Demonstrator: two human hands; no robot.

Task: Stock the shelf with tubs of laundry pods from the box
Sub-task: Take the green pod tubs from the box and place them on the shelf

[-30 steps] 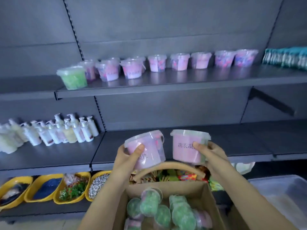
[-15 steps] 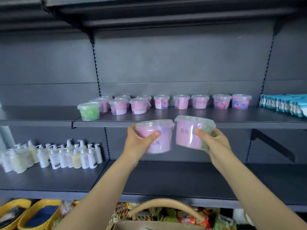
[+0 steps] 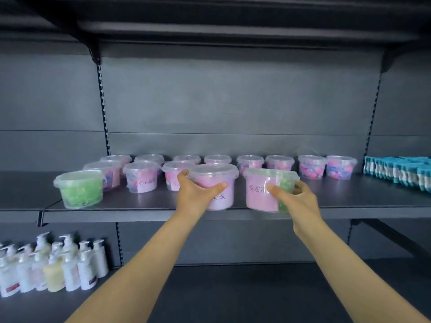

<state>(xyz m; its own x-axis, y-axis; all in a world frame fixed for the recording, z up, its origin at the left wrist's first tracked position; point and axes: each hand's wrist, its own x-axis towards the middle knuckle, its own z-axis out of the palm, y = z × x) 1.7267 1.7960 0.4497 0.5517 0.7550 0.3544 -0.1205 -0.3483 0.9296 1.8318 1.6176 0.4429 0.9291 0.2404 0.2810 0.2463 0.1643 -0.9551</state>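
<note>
Gripping, left hand: fingers curled round the pink tub, thumb laid across its front label, the other fingers wrapped behind its left side just under the lid.
Right hand: closed round the pink-and-green tub, thumb on the front beside the label, fingers hidden behind the right wall.
Pink tub: upright at the front edge of the middle shelf, lid on; whether its base touches the shelf cannot be told.
Pink-and-green tub: just right of the pink tub, apart from it, lid on, tilted slightly, base at the shelf's front lip.
Shelf stock: lidded tubs of pink and blue pods stand in a row along the back, with a shorter second row in front on the left.
Green tub: far left, nearest the front edge.
Blue packs: stacked at the shelf's right end, well apart from both hands.
Pump bottles: white and pale yellow, clustered on the lower shelf at left.
</note>
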